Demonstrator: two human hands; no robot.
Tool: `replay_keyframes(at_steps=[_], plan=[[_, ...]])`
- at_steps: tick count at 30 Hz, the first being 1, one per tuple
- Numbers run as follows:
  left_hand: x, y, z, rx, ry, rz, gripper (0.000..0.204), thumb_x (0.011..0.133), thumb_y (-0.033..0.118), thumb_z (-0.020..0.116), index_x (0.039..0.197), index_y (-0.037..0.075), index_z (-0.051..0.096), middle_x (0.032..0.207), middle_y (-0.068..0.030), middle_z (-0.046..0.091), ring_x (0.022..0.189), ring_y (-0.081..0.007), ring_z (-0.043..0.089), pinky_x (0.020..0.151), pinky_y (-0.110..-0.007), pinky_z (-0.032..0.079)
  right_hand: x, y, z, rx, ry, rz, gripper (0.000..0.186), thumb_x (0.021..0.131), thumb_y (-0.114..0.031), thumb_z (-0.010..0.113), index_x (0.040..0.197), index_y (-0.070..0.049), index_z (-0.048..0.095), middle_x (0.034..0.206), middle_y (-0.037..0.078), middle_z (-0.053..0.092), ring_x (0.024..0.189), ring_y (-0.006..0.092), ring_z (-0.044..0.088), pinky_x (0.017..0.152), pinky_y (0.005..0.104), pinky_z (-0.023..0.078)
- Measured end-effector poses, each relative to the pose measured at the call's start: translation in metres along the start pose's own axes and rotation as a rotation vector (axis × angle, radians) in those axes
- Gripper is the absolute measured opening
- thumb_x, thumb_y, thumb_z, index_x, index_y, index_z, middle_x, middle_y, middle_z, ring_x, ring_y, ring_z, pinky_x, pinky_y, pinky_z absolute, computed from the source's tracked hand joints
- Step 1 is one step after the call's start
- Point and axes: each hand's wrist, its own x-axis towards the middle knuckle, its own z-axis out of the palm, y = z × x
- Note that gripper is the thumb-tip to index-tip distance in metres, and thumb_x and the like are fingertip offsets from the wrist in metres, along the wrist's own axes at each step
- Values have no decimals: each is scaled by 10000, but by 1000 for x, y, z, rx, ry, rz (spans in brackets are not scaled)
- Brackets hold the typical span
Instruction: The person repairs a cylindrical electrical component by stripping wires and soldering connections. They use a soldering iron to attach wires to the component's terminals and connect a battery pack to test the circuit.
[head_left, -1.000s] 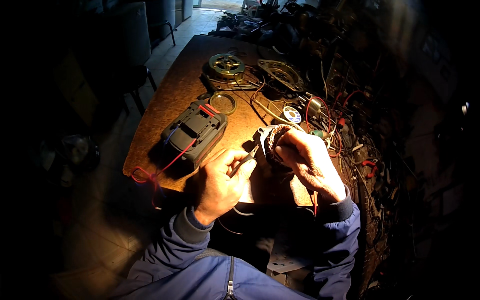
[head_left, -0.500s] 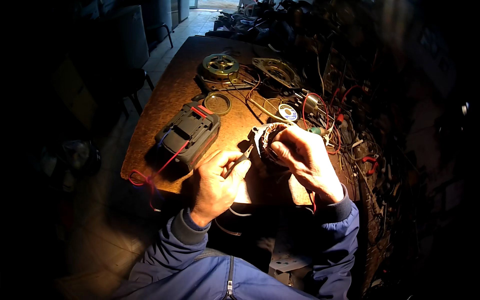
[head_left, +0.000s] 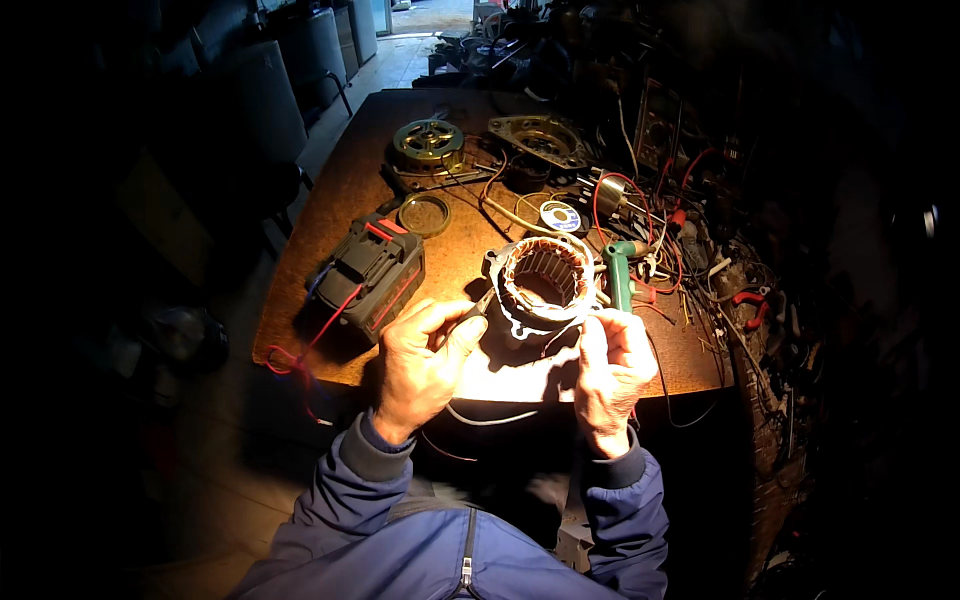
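Stator (head_left: pixel 550 266) is sitting on the table (head_left: pixel 465 265), just beyond and between the fingers, its bore facing up and its axis running roughly upright. The left hand (head_left: pixel 418 365) is clamping thumb and fingers on a small dark tool (head_left: pixel 483 303), whose tip is pointing toward the stator's left side. The right hand (head_left: pixel 612 380) is reaching nearer, its bent fingers hovering close to the near-right edge; whether they are touching or pinching anything, I cannot tell. Farther out, a green tool (head_left: pixel 620 275) is lying rightward, a spool (head_left: pixel 560 216) behind, a battery (head_left: pixel 375 270) leftward.
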Motion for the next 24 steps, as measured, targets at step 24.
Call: replay_keyframes(at_steps=[24], plan=[[28,54,8,645,-147,295,146,959,3,718,1089,-36,773,781,-116,640,674,-208,604,628,-331,465,-3,19,-2,102,-41,43,136,932,58,730,1067,39,726,849,77,719,698,123,686,636,272,552]])
